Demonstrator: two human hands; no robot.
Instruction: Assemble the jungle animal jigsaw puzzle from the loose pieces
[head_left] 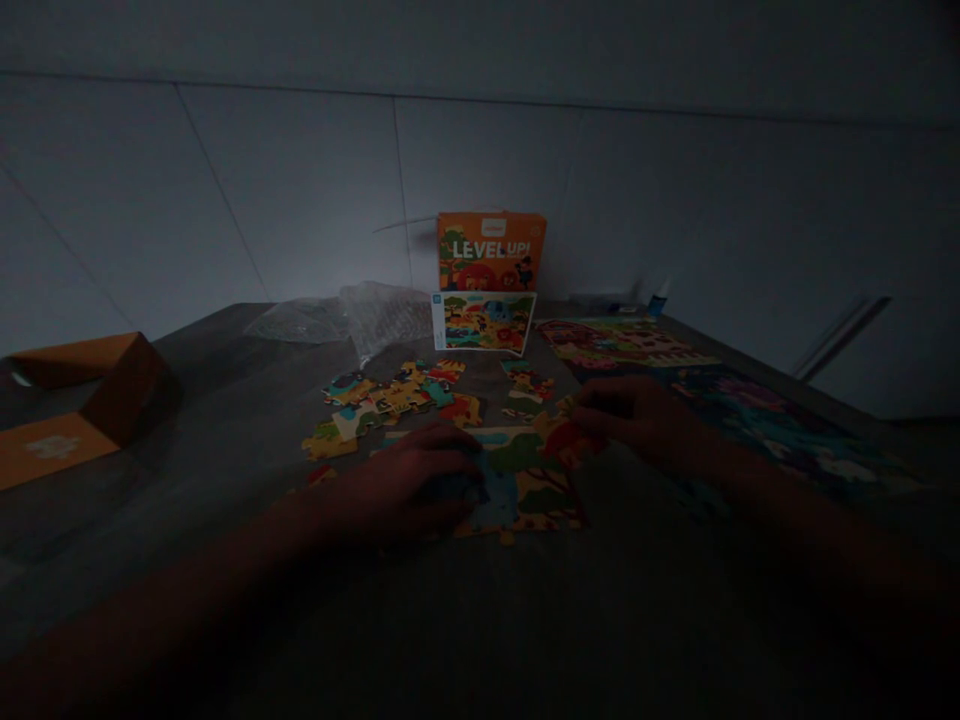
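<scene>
The scene is dim. A partly joined jigsaw puzzle (525, 490) with green trees and blue water lies on the grey table in front of me. My left hand (427, 480) rests on its left part, fingers stretched out and slightly bent, covering some of the picture. At its upper right corner, my right hand (634, 415) pinches a red and yellow puzzle piece (574, 440) between thumb and fingers. Whether that piece touches the joined part I cannot tell. Several loose puzzle pieces (405, 390) lie beyond my left hand, and a smaller group of pieces (525, 388) sits just left of my right hand.
Behind the pieces, a picture card (484, 322) leans against an orange "LEVEL UP!" box (491, 240). Clear plastic bags (382, 315) lie left of it. An open orange box part (112, 400) stands far left. Other puzzles (750, 420) and a small bottle (659, 298) are right.
</scene>
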